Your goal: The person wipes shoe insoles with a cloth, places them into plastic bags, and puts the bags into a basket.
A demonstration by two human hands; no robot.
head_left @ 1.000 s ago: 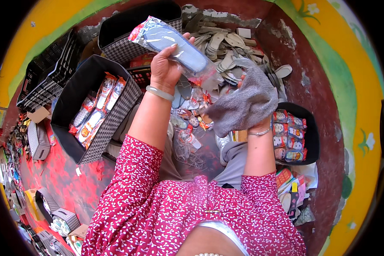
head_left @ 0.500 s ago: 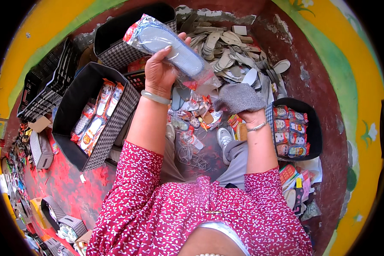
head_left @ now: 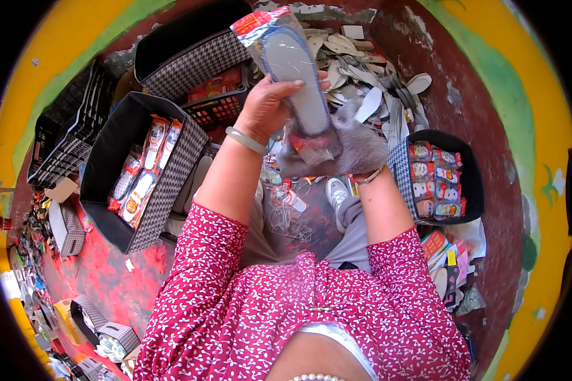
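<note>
A pair of light grey insoles with blue stitched edges stands nearly upright in clear plastic with a red printed end. My left hand grips the pack by its side, thumb across the front. A fuzzy grey cloth covers my right hand, whose fingers are hidden beneath it. The cloth lies against the pack's lower end, smeared by motion. Behind the pack, many loose pale insoles lie heaped against the wall.
To the left, a houndstooth fabric bin holds several wrapped insole packs. Another bin at right holds rows of packs. A dark bin sits behind a basket with red packages. Plastic strings litter the floor between my feet.
The insole pack has turned more upright and moved right. My right hand has brought the grey cloth left and down against the pack's lower end.
</note>
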